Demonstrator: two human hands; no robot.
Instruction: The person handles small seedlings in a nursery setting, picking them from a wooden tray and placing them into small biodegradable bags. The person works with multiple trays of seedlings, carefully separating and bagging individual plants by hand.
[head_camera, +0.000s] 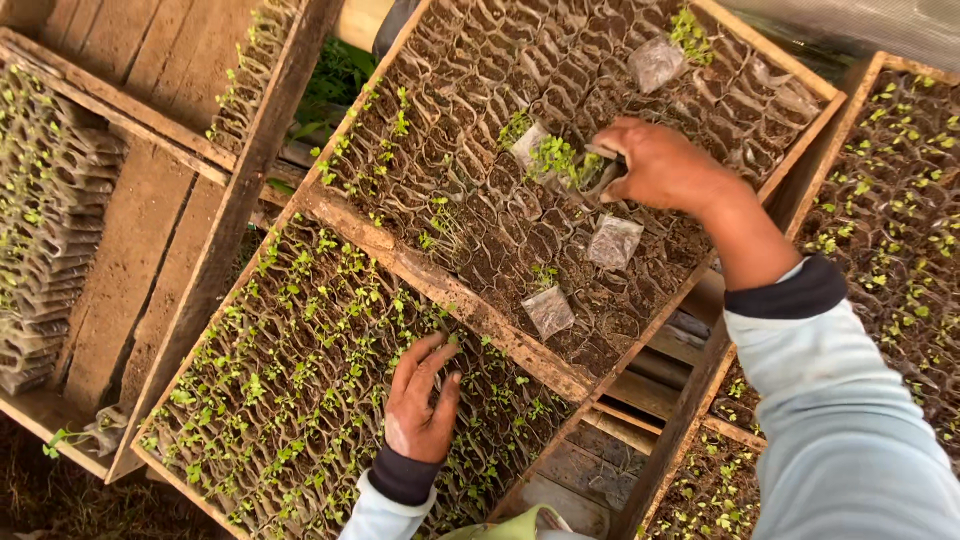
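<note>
Right hand (660, 165) lifts seedlings (556, 158) from wooden tray (450, 290) of soil pots.

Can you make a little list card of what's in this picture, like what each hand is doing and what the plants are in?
Place: wooden trays packed with small soil pots
Left hand: open, resting on a tray of green seedlings
Right hand: reaching into the upper tray, fingers at a seedling clump
Also there: small clear bags lying on the soil
Sleeves: light blue, dark cuffs
</note>
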